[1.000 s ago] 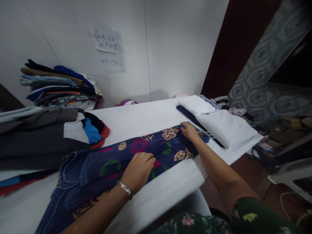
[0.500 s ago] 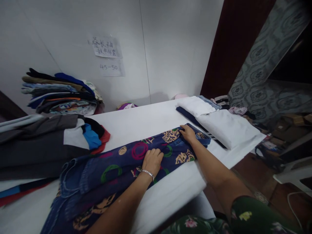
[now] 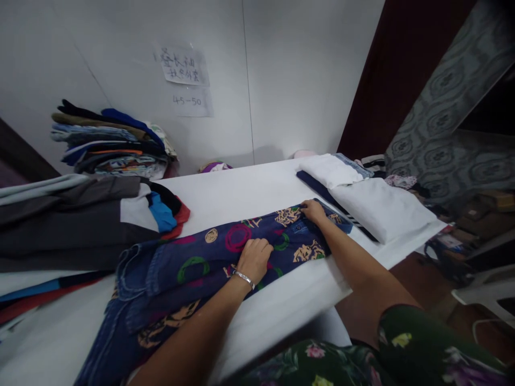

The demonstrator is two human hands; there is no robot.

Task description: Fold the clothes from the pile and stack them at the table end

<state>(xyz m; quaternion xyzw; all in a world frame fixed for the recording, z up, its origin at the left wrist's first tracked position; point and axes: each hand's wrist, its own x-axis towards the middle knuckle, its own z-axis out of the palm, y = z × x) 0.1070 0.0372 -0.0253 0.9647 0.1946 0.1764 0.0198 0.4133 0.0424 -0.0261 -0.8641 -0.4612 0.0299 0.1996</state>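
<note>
A dark blue denim shirt (image 3: 217,257) with green, magenta and tan prints lies folded long and narrow across the table, its collar end toward the right. My left hand (image 3: 254,261) rests on the middle of the cloth with its fingers curled down and together, closed on the fabric. At the far edge near the collar, my right hand (image 3: 314,212) pinches the cloth beside a buttoned pocket flap; its thumb is partly hidden. The shirt's left end, with layered denim edges, spreads toward the table's front, partly behind my left forearm.
Folded white clothes (image 3: 382,209) lie on the right of the white table (image 3: 225,195), over a dark striped garment. Dark grey clothing (image 3: 80,225) lies on the left, with a tall clothes stack (image 3: 112,142) behind it. A white stool (image 3: 486,289) stands at right.
The view has shifted slightly, so everything sits a little further right in it. Both hands keep nearly the same places on the shirt.
</note>
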